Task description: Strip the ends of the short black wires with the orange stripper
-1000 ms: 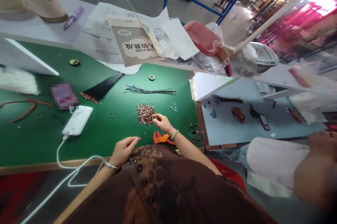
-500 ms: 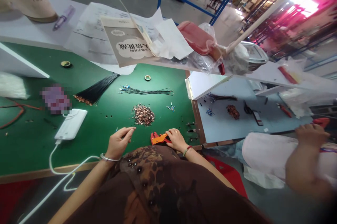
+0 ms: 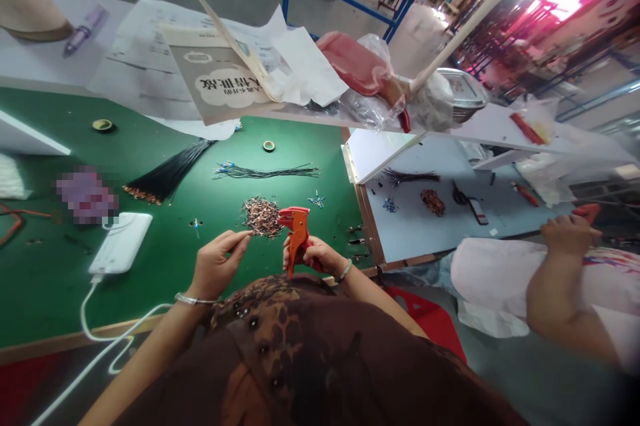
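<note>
From the head camera, a loose heap of small copper-coloured metal bits (image 3: 261, 217) lies on the green bench (image 3: 60, 299). Just in front of the heap, the right hand (image 3: 316, 256) is clenched around the grip of an orange-red plastic wire stripper (image 3: 299, 238), which stands nearly upright. It looks light and stiff, and is best held by its handles. Left of the heap, the left hand (image 3: 217, 263) pinches thumb and fingertips together; whether they hold a fine wire is too small to tell. Behind the heap lies a bundle of thin black wires with blue tips (image 3: 265, 172). Farther left of it are a fanned sheaf of black wires (image 3: 167, 177) and a white power bank (image 3: 120, 243). Well right of the heap, a co-worker's hand (image 3: 567, 234) hangs apart.
</note>
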Action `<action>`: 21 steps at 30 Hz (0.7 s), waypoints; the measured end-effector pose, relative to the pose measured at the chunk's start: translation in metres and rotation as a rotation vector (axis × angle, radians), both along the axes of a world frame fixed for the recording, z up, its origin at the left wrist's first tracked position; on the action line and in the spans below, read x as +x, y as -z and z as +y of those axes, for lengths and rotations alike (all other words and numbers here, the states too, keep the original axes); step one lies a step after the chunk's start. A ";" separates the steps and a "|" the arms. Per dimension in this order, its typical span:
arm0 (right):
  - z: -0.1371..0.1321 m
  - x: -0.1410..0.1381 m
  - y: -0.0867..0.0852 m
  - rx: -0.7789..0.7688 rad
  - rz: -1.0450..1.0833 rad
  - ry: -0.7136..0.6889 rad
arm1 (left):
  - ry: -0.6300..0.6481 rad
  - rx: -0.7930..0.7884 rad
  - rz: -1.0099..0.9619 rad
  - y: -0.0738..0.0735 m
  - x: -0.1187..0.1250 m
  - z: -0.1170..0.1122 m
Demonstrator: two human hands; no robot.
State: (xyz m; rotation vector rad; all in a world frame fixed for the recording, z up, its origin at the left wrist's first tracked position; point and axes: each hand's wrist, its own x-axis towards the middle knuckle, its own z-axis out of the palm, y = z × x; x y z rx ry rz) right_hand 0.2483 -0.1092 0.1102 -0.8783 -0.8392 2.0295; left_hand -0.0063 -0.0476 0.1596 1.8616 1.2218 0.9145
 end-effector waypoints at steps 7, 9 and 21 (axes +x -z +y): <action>0.007 -0.006 -0.011 -0.069 0.097 -0.081 | 0.055 0.109 0.057 0.001 0.002 0.000; 0.009 -0.006 -0.013 -0.059 0.094 -0.099 | 0.086 0.134 0.060 0.000 0.002 0.001; 0.013 0.002 -0.016 0.014 0.026 -0.155 | 0.213 0.180 0.091 -0.004 0.002 0.004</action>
